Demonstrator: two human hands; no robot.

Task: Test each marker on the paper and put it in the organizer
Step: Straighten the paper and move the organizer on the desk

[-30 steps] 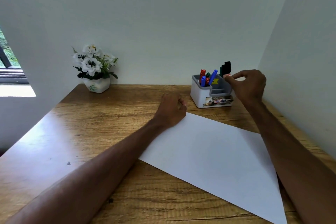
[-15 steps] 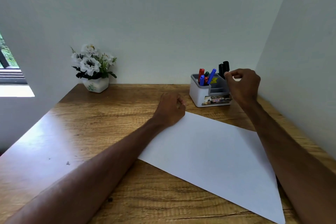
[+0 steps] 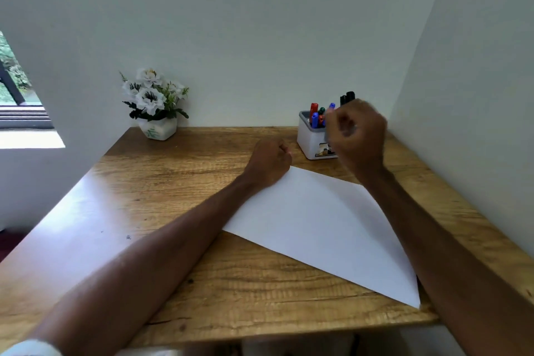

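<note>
Markers (image 3: 318,114) stood in white plastic organizer (image 3: 310,141) — right hand (image 3: 358,136) blurred, grip unreadable; left hand (image 3: 268,162) fisted, empty, on white paper sheet (image 3: 323,225).

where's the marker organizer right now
In the head view the organizer stands at the back right of the wooden desk, near the wall corner, just beyond the paper and partly hidden behind the right hand.

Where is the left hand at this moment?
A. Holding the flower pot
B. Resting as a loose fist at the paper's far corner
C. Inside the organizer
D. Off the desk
B: the left hand rests curled at the far corner of the white paper on the desk.
</note>
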